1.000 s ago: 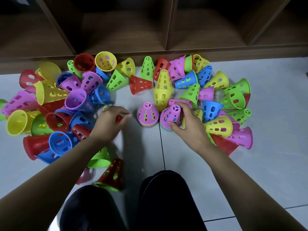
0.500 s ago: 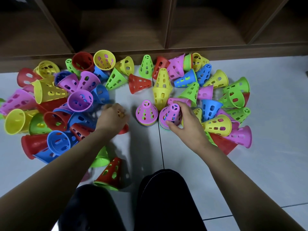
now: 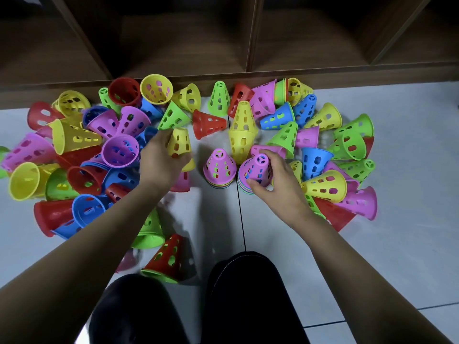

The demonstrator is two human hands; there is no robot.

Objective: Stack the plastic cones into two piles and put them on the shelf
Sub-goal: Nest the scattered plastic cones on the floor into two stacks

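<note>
Your left grip (image 3: 159,161) curled round a yellow cone (image 3: 179,142), held narrow end up beside the loose heap (image 3: 82,155), probably so it could drop straight over the left pile (image 3: 219,167) nearby. Your right grip (image 3: 278,180) pinched the pink top of the right pile (image 3: 255,171), likely to steady it or seat that cone. Both piles stood side by side on the floor (image 3: 397,194) in front of your knees, short of the shelf (image 3: 178,45), with many cones lying unstacked on either side.
</note>
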